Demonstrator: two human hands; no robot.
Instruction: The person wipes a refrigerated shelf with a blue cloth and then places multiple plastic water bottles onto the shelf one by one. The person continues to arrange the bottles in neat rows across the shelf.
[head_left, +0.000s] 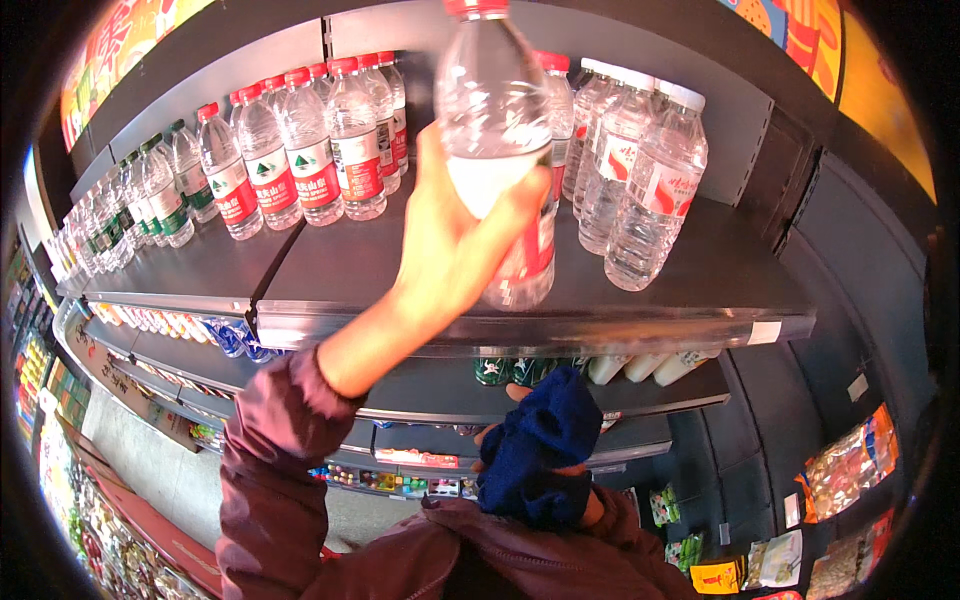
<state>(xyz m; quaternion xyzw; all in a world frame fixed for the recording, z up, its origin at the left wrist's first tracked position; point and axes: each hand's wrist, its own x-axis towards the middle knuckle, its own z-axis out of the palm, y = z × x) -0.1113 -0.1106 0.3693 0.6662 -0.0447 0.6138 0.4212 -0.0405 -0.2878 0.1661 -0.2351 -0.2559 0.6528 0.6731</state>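
Note:
My left hand (457, 225) is wrapped round the middle of a clear plastic water bottle (495, 97) with a red cap, held upright above the front part of the top shelf (420, 277). Low before my chest, my right hand (517, 394) holds a dark blue cloth (540, 442), which hides most of it. Red-capped water bottles (311, 165) stand in rows left of the held bottle. White-capped water bottles (652, 187) stand to its right. One more red-capped bottle (559, 112) shows partly behind it.
Green-capped bottles (161, 195) line the shelf farther left. Below, a lower shelf (420, 386) carries green cans (491, 370) and pale containers (679, 366). The top shelf's front edge (525, 330) crosses under my left forearm. Packaged goods (851, 465) hang at the lower right.

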